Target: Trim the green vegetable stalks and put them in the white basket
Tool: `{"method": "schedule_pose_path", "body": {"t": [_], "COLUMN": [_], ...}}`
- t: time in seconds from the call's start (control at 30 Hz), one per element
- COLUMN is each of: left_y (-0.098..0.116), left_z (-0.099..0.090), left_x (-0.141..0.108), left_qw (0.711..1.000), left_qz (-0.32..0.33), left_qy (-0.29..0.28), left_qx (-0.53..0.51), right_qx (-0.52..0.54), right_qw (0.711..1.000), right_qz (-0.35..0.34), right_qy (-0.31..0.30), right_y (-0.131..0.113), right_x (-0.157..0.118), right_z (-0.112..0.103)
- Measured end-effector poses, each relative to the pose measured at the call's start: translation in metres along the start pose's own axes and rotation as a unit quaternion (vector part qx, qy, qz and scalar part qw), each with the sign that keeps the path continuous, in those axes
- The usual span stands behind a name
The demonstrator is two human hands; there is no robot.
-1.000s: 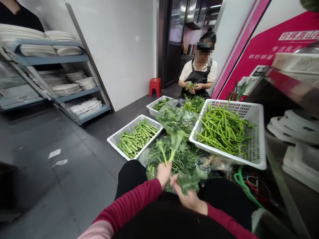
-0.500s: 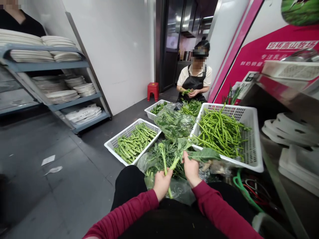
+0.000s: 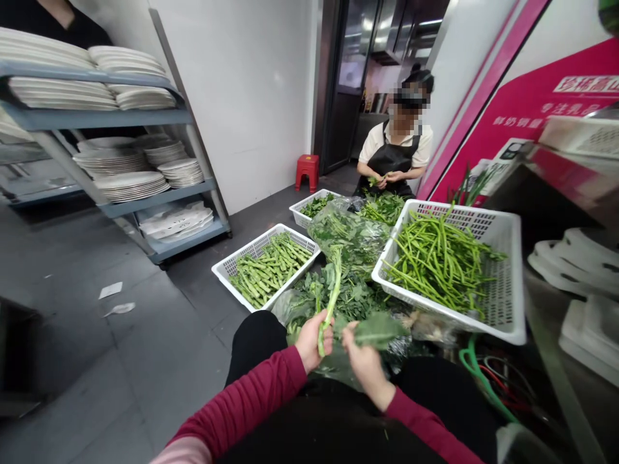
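Head view: left hand clenched around upright stalk, right hand pinching leaf.

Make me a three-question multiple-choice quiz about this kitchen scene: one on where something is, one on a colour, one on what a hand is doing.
1. Where does the white plastic basket of cut green stalk pieces sit?
A on the grey floor
B on the shelf
C on a lap

2. What colour is the small plastic stool?
A blue
B red
C white

3. What is the left hand doing?
A resting open
B gripping a long green vegetable stem
C holding a plate

Answers: 1 A, it rests on the floor tiles; 2 B, it is plainly red by the doorway; 3 B, its fingers close round the stem.
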State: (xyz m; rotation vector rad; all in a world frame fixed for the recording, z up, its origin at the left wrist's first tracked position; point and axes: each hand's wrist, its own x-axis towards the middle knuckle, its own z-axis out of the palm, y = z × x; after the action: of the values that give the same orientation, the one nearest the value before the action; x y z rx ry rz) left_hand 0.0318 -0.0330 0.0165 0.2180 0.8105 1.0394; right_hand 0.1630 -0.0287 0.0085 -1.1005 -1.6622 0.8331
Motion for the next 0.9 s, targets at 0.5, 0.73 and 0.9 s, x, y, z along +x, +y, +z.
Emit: {"method": "schedule_pose_path", "body": {"t": [0.5, 0.73, 0.9], "left_y": [-0.013, -0.018, -0.021], "left_z": [-0.014, -0.016, -0.010], "left_x": [-0.017, -0.014, -0.022], "left_qw": [0.950, 0.930, 0.949], "left_qz": [-0.179, -0.214, -0.110], "left_qy": [-0.244, -0.241, -0.189], "left_qx": [0.076, 0.175, 0.226], "right_qx": [0.485, 0.403, 0.343], "right_qw": [0.792, 0.796, 0.827], "right_qz": [0.370, 0.445, 0.443], "right_qy": [-0.008, -0.080, -0.050], "right_y": [0.001, 0.002, 0.000], "right_x": [0.041, 0.038, 0.025], "right_z": [-0.028, -0.036, -0.028]}}
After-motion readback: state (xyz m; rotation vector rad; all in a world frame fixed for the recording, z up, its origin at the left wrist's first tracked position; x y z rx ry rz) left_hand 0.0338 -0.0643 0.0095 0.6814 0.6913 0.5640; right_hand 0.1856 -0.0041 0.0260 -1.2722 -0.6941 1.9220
